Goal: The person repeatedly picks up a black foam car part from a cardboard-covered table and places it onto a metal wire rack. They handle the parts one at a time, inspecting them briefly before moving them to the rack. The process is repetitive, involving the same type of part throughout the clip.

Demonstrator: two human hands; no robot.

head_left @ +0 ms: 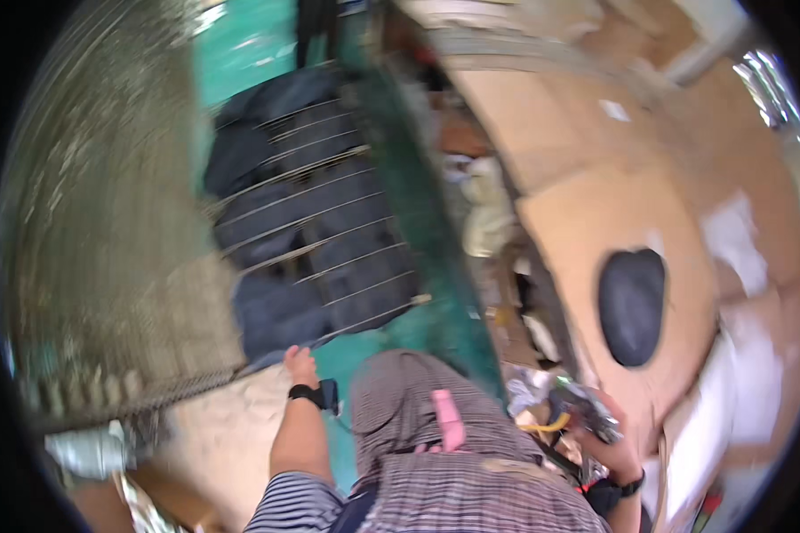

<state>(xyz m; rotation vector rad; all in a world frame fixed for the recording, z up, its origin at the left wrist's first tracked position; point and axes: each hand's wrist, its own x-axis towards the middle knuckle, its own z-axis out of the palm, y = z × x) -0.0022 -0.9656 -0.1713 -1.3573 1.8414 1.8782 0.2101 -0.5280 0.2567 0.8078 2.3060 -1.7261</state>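
My left hand, a dark band and a small dark device at its wrist, is at the near edge of dark grey fabric pieces. Its fingers look curled, and blur hides what is in them. The pieces lie in rows, with thin pale rods running across them. At the lower right, my right hand is closed around a shiny dark object whose kind I cannot make out. Close to it is a curved yellow strip among small clutter.
Brown cardboard covers the right-hand surface, where a dark oval piece lies. A cluttered trough runs beside it. A wire mesh surface stands left. The floor is green. Patterned cloth covers my lap.
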